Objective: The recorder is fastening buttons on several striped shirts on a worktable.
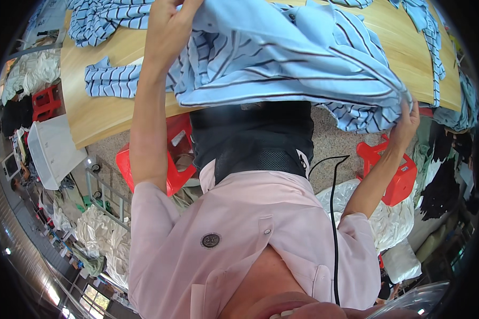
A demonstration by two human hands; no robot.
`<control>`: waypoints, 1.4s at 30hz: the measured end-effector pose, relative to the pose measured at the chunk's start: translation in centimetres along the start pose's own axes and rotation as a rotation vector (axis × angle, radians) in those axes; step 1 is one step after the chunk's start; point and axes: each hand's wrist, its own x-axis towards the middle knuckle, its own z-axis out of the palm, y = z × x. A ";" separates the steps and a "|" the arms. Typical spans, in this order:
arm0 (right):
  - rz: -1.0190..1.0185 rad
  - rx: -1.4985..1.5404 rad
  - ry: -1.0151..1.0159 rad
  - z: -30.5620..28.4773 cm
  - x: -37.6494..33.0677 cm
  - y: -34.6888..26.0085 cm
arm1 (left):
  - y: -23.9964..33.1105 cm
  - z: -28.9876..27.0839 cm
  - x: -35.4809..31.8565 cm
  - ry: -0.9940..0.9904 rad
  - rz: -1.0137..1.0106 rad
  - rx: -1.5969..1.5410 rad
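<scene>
Garment over near edge of table; stool at right, bin at left.

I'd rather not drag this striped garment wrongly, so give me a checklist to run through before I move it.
1. Left hand gripping the blue striped garment: ok, though partly cut off by the frame.
2. Right hand gripping its edge: ok.
3. Garment smooth: not ok, folds are bunched.
4. Garment wholly on the table: not ok, part hangs past the near edge.
5. Underside free of snags: cannot tell, hidden.
</scene>
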 end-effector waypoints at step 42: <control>-1.287 -0.247 -0.744 17.6 -12.9 -15.3 | 2.8 6.7 -10.5 -0.643 0.101 0.132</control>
